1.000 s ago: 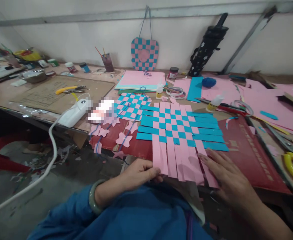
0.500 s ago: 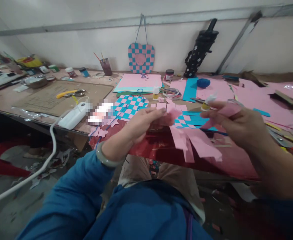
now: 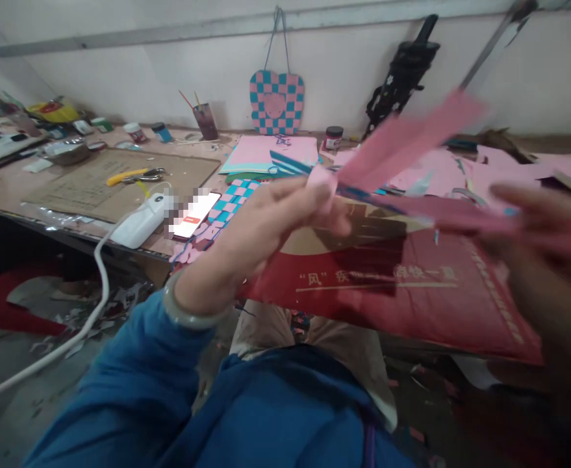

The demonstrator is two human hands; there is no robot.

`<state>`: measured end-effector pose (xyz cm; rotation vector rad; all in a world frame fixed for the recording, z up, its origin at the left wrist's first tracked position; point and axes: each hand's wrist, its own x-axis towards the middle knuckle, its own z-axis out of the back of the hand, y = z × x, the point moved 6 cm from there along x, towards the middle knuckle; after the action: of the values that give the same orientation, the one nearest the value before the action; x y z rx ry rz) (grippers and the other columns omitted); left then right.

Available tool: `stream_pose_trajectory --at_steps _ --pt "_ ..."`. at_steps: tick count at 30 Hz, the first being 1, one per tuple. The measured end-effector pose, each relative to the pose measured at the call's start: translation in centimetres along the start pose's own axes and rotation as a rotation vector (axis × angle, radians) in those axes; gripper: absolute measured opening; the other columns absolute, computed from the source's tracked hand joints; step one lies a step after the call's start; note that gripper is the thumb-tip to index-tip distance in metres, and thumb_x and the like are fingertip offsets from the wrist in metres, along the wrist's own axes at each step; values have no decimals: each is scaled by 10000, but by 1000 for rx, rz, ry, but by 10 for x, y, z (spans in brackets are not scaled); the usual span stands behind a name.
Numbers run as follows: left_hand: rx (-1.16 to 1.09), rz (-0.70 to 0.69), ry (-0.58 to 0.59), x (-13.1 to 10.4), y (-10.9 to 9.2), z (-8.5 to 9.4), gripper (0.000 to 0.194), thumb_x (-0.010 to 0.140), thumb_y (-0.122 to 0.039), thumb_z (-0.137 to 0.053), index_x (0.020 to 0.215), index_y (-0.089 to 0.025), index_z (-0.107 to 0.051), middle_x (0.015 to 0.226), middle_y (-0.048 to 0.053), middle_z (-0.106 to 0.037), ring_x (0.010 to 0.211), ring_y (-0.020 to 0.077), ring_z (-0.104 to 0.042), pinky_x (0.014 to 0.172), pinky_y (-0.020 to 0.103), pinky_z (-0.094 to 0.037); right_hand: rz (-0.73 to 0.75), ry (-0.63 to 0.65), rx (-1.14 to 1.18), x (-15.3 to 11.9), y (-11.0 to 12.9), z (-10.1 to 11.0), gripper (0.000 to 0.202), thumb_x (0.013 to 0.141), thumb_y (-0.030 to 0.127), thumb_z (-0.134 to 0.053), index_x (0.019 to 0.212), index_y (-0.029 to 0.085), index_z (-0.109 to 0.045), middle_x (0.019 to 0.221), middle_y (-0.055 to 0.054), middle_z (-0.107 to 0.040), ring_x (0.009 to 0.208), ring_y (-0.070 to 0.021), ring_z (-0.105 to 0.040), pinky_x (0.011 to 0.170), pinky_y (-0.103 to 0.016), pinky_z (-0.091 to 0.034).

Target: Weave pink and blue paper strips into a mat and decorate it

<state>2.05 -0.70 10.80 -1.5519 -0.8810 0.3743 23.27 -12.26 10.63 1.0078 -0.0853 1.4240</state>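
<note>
My left hand (image 3: 285, 218) is pinched on one end of a piece of pink and blue paper strips (image 3: 412, 140), lifted above a red printed sheet (image 3: 363, 279). Pink strips fan out from it to the upper right, with blue ones below them and behind my fingers. At the right, my right hand (image 3: 533, 221) is smeared by motion, close to the far end of a lower pink strip; its grip is unclear. A pink and blue checkered woven piece (image 3: 234, 201) lies left of my left hand, partly covered by it.
A lit phone (image 3: 195, 218), a white corded device (image 3: 141, 221) and yellow-handled pliers (image 3: 129, 175) lie to the left. Stacked coloured paper (image 3: 275, 153) is at the back. A checkered heart-shaped piece (image 3: 276, 104) and a black umbrella (image 3: 402, 78) lean against the wall.
The woven strips have been lifted off the table by my left hand, baring the red sheet's print. My right hand has moved right and slightly toward me. The view has shifted slightly.
</note>
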Motion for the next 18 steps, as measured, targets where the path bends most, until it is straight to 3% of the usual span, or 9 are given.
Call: stream_pose_trajectory --at_steps 3,5,7,10,15,18 --pt "46 306 -42 -48 51 15 300 767 -424 -670 670 -142 -635 648 0 -670 637 117 -628 651 251 -477 242 261 -10 -49 2 -32 258 900 274 -525 1134 310 -628 1032 32 -705 949 -146 -671 810 -219 -561" --pt "75 491 -17 -71 82 23 389 736 -516 -674 730 -127 -667 697 35 -691 679 136 -635 686 270 -485 302 331 19 -69 -5 -53 220 891 247 -530 1084 254 -634 1040 2 -706 932 -140 -676 779 -192 -558" --pt "102 556 -39 -84 99 30 444 701 -558 -688 705 -115 -662 678 50 -689 639 121 -612 637 245 -471 328 390 56 -81 -12 -70 258 877 224 -534 1121 219 -617 1077 -37 -696 952 -151 -671 793 -210 -557" --pt "97 605 -80 -94 106 35 461 709 -573 -669 687 -114 -638 672 64 -692 586 103 -596 562 213 -440 324 430 83 -91 -22 -81 350 865 201 -523 1212 216 -569 1135 -58 -674 1035 -174 -643 860 -273 -550" --pt "79 675 -31 -105 108 28 456 717 -567 -658 716 -112 -621 713 87 -706 609 114 -627 560 207 -450 328 480 56 -99 -32 -85 405 898 283 -500 1296 209 -498 1205 -91 -636 1145 -229 -586 977 -388 -503" --pt "103 718 17 -110 114 24 443 734 -553 -635 732 -110 -635 742 92 -709 638 120 -636 578 209 -461 377 477 58 -98 -31 -86 485 882 315 -534 1350 220 -452 1215 -101 -629 1142 -238 -588 1000 -398 -486"
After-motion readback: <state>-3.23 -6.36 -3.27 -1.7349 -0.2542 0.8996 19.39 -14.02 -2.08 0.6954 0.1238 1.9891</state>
